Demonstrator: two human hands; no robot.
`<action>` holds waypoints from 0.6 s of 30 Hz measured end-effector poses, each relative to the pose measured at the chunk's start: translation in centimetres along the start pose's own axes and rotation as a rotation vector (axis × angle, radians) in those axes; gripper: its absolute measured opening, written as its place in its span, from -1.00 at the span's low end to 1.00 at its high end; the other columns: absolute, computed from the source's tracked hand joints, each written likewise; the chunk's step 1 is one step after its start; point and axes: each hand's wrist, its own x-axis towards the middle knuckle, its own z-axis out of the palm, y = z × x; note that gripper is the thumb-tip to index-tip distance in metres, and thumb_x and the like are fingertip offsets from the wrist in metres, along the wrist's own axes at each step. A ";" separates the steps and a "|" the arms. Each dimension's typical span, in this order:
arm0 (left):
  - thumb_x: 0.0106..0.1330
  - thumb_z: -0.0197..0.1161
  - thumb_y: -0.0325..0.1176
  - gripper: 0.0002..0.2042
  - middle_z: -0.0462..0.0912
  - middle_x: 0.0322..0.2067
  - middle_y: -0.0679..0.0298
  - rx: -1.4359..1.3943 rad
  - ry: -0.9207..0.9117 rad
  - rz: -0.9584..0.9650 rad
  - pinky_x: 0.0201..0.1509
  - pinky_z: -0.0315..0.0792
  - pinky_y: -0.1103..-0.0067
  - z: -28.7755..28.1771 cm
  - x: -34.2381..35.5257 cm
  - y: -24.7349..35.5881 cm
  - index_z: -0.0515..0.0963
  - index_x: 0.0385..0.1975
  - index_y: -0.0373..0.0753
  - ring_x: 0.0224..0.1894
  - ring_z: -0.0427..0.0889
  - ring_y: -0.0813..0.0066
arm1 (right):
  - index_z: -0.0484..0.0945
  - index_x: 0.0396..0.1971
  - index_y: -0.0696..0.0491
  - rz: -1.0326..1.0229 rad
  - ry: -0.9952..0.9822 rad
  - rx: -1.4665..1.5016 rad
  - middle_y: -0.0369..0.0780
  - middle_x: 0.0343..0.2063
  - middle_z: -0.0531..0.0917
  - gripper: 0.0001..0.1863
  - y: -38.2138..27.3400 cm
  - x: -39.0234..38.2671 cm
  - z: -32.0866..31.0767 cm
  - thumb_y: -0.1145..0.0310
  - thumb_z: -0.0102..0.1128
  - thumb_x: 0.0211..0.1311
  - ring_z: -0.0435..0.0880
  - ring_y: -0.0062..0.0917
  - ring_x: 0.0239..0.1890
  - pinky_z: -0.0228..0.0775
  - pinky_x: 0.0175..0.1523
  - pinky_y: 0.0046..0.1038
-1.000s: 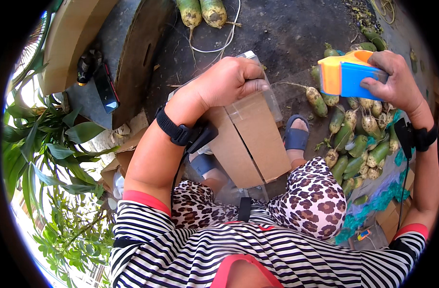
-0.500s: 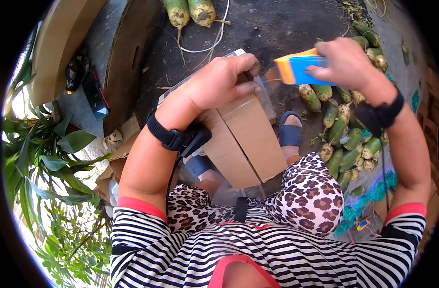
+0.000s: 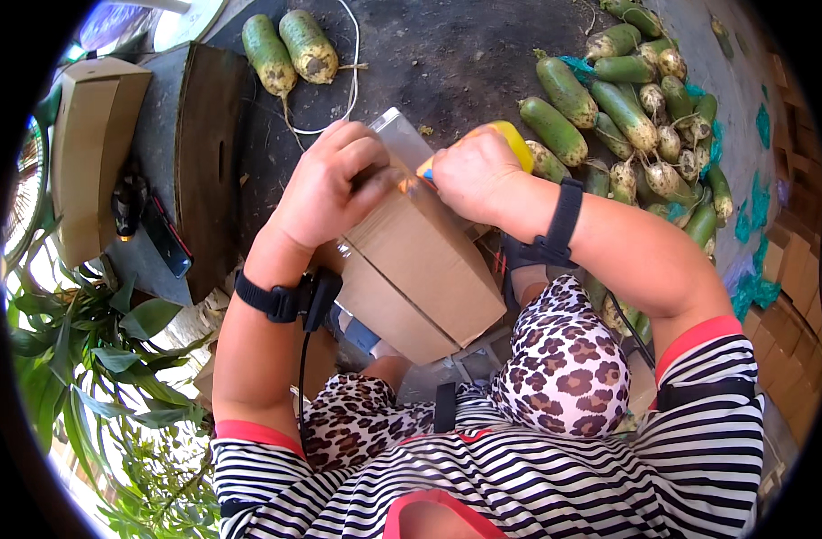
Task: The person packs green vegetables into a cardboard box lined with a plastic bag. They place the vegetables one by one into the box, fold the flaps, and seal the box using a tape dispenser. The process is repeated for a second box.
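Note:
A closed cardboard box point(image 3: 429, 269) sits between my knees, tilted, with a seam running along its top. At its far left corner my left hand point(image 3: 326, 184) is closed, fingers curled and thumb low by the box edge; what they pinch, if anything, is hidden. My right hand point(image 3: 478, 175) grips a yellow, orange and blue tape dispenser point(image 3: 521, 148) close to the box's far right edge. The hand covers much of the dispenser. Behind the box shows part of a clear plastic piece point(image 3: 400, 135).
Two large green radishes point(image 3: 308, 49) lie at the far left beside a white cord point(image 3: 355, 54). A heap of radishes point(image 3: 627, 117) spreads to the right. On my left stand a dark board point(image 3: 204, 162), another carton point(image 3: 97, 153), a phone point(image 3: 167, 242) and leafy plants point(image 3: 79, 323).
My right hand has brought the tape dispenser leftward and down to the box, turning it. My left hand has shifted left and nearer. The box is tilted differently, and the view has shifted.

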 end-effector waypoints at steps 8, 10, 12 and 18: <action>0.13 0.18 -0.66 -0.84 0.58 -0.36 0.10 0.192 0.034 -0.049 -0.16 0.50 0.43 0.4 -0.4 -0.1 0.52 -0.30 -0.32 -0.28 0.59 0.11 | 0.37 0.27 0.13 -0.142 0.096 0.152 -0.22 -0.35 0.76 -0.45 -1.9 1.1 1.1 0.37 0.04 0.25 0.77 -0.40 -0.27 0.58 -0.26 -0.36; 0.13 0.19 -0.65 -0.85 0.59 -0.36 0.10 0.216 0.051 -0.062 -0.17 0.51 0.43 0.6 -0.9 -0.8 0.53 -0.31 -0.31 -0.29 0.60 0.12 | 0.51 0.15 0.10 -0.149 0.043 0.105 -0.23 -0.28 0.76 -0.54 -2.3 2.4 1.4 0.36 0.07 0.24 0.77 -0.39 -0.22 0.58 -0.21 -0.36; 0.13 0.20 -0.63 -0.86 0.60 -0.36 0.11 0.251 0.062 -0.065 -0.19 0.51 0.42 0.5 -0.9 -1.2 0.54 -0.32 -0.31 -0.30 0.61 0.13 | 0.71 -0.08 0.04 -0.173 -0.071 0.063 -0.21 -0.11 0.74 -0.70 -2.1 3.8 0.4 0.36 0.17 0.22 0.74 -0.39 -0.08 0.58 -0.11 -0.35; 0.15 0.28 -0.50 -0.91 0.62 -0.35 0.18 0.466 0.061 -0.034 -0.19 0.52 0.42 0.4 -0.4 -1.4 0.57 -0.36 -0.27 -0.28 0.61 0.15 | 0.72 -0.09 -0.08 -0.134 -0.249 -0.080 -0.25 -0.07 0.73 -0.72 -2.8 7.5 2.3 0.33 0.23 0.20 0.70 -0.37 0.00 0.54 -0.03 -0.26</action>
